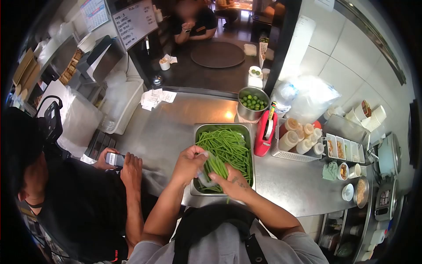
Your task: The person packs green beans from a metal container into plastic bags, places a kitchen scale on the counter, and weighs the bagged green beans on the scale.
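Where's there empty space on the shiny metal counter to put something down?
Two bare patches: between the loose white paper slips and the rectangular steel tray; and right of that tray, nearer than the white plastic basket. It's crowded at the far right, around the stacked white cups.

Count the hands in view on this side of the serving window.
4: the wearer's left hand and right hand above the metal tray of green beans; left of them, a co-worker's first hand at a handheld device, second hand beside it.
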`<action>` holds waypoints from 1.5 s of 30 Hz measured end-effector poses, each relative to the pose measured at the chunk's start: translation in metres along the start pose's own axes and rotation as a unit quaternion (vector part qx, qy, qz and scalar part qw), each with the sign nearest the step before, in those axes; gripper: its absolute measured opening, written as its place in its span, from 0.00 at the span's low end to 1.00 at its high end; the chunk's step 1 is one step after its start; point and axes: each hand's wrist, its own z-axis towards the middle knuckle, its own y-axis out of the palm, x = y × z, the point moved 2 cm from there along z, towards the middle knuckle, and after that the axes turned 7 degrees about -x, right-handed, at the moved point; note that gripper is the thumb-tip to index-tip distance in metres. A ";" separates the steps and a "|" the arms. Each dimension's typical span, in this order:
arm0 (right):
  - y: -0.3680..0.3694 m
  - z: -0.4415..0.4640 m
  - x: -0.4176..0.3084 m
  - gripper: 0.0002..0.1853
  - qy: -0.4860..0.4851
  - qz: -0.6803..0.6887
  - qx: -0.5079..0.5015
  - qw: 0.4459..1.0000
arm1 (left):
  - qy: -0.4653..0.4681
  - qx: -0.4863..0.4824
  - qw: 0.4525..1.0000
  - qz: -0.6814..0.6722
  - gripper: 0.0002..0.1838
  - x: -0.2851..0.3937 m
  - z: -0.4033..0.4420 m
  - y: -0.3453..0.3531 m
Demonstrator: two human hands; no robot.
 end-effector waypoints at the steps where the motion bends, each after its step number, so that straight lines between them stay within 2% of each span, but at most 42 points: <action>1: -0.001 0.000 0.011 0.21 -0.012 -0.154 0.000 0.988 | 0.000 0.005 1.000 -0.002 0.04 -0.005 0.001 -0.003; 2: -0.005 -0.005 0.004 0.25 0.033 -0.180 -0.059 0.981 | 0.022 0.003 0.999 0.038 0.03 -0.013 0.002 -0.005; 3: -0.007 -0.008 -0.002 0.25 0.034 -0.180 -0.066 0.981 | 0.043 0.000 0.996 0.078 0.04 -0.014 0.001 -0.004; 5: -0.010 -0.011 -0.009 0.26 0.102 -0.294 -0.104 0.945 | 0.040 -0.004 0.994 0.106 0.06 -0.020 -0.003 0.007; 6: -0.012 -0.011 -0.011 0.26 0.117 -0.319 -0.125 0.932 | 0.098 -0.004 0.982 0.162 0.06 -0.029 -0.002 0.012; 7: -0.015 -0.011 -0.003 0.26 0.117 -0.323 -0.125 0.931 | 0.156 -0.005 0.964 0.216 0.05 -0.032 0.000 0.018; 9: -0.018 -0.009 0.004 0.23 0.010 -0.361 -0.105 0.927 | 0.129 -0.020 0.962 0.242 0.04 -0.023 -0.006 0.032; 10: -0.024 -0.007 0.004 0.23 0.012 -0.366 -0.107 0.924 | 0.161 -0.042 0.955 0.245 0.04 -0.032 -0.005 0.038; 11: -0.029 -0.004 -0.006 0.20 0.102 -0.281 -0.144 0.943 | 0.192 -0.063 0.948 0.248 0.04 -0.034 -0.007 0.045; 12: -0.032 -0.003 -0.011 0.17 0.191 -0.190 -0.177 0.947 | 0.213 -0.045 0.926 0.308 0.03 -0.031 -0.013 0.053; 13: -0.034 -0.002 -0.009 0.17 0.193 -0.195 -0.179 0.945 | 0.215 -0.042 0.928 0.303 0.03 -0.034 -0.016 0.059; 15: -0.040 0.000 0.006 0.12 0.253 -0.206 -0.194 0.925 | 0.252 -0.034 0.874 0.415 0.04 -0.038 -0.023 0.071; 16: -0.037 -0.002 0.025 0.11 0.219 -0.160 -0.168 0.948 | 0.213 -0.054 0.887 0.405 0.04 -0.037 -0.025 0.075; 17: -0.035 -0.003 0.018 0.11 0.220 -0.164 -0.172 0.946 | 0.213 -0.050 0.889 0.402 0.04 -0.038 -0.024 0.074; 19: -0.027 -0.010 0.002 0.11 0.241 -0.230 -0.248 0.910 | 0.244 -0.057 0.865 0.434 0.05 -0.041 -0.022 0.074; 20: -0.021 -0.014 0.021 0.12 0.162 -0.231 -0.272 0.920 | 0.244 -0.055 0.867 0.432 0.05 -0.041 -0.021 0.072; 21: -0.017 -0.019 0.038 0.12 0.162 -0.232 -0.273 0.919 | 0.246 -0.041 0.879 0.406 0.05 -0.040 -0.019 0.069; 23: -0.009 -0.024 0.047 0.11 -0.021 -0.371 -0.253 0.893 | 0.249 -0.029 0.890 0.380 0.05 -0.040 -0.017 0.065; 24: -0.009 -0.022 0.040 0.11 -0.015 -0.308 -0.212 0.927 | 0.250 -0.045 0.891 0.376 0.05 -0.041 -0.017 0.066; 25: -0.014 -0.017 0.042 0.11 -0.014 -0.308 -0.210 0.928 | 0.251 -0.062 0.891 0.373 0.06 -0.043 -0.019 0.066; 26: -0.023 -0.011 0.052 0.10 0.136 -0.261 -0.206 0.933 | 0.252 -0.064 0.891 0.373 0.06 -0.042 -0.022 0.068; 27: -0.031 -0.008 0.059 0.09 0.282 -0.207 -0.197 0.916 | 0.258 -0.079 0.888 0.373 0.08 -0.040 -0.026 0.070; 28: -0.036 -0.006 0.060 0.07 0.326 0.057 -0.104 0.938 | 0.263 -0.094 0.884 0.374 0.09 -0.040 -0.030 0.071; 29: -0.034 -0.005 0.068 0.07 0.326 0.056 -0.104 0.938 | 0.264 -0.093 0.885 0.373 0.09 -0.043 -0.031 0.071; 30: -0.032 -0.004 0.079 0.06 0.313 0.205 -0.061 0.925 | 0.256 -0.103 0.884 0.378 0.10 -0.046 -0.031 0.071; 31: -0.030 -0.002 0.086 0.05 0.292 0.349 -0.017 0.890 | 0.248 -0.113 0.883 0.382 0.12 -0.049 -0.031 0.071; 32: -0.029 -0.001 0.083 0.05 0.292 0.347 -0.018 0.891 | 0.249 -0.111 0.883 0.381 0.12 -0.048 -0.033 0.070; 34: -0.023 -0.002 0.070 0.04 0.247 0.526 -0.038 0.813 | 0.222 0.012 0.864 0.451 0.14 -0.044 -0.038 0.060; 35: -0.022 -0.004 0.063 0.04 0.247 0.527 -0.038 0.812 | 0.221 0.011 0.864 0.452 0.14 -0.044 -0.037 0.055; 37: -0.021 -0.006 0.054 0.05 0.258 0.523 -0.013 0.812 | 0.162 0.040 0.846 0.507 0.14 -0.047 -0.034 0.042; 38: -0.022 -0.007 0.058 0.05 0.258 0.526 -0.011 0.810 | 0.154 0.044 0.846 0.508 0.10 -0.051 -0.034 0.040; 39: -0.024 -0.008 0.066 0.06 0.254 0.529 -0.029 0.809 | 0.154 0.042 0.846 0.509 0.10 -0.054 -0.036 0.040; 41: -0.023 -0.007 0.067 0.07 0.249 0.535 -0.046 0.806 | 0.122 -0.050 0.858 0.497 0.10 -0.062 -0.040 0.043; 43: -0.022 -0.003 0.061 0.06 0.270 0.511 0.027 0.816 | 0.138 -0.086 0.853 0.497 0.11 -0.070 -0.045 0.048; 45: -0.022 0.000 0.067 0.06 0.247 0.535 0.044 0.806 | 0.153 -0.120 0.847 0.494 0.11 -0.068 -0.048 0.051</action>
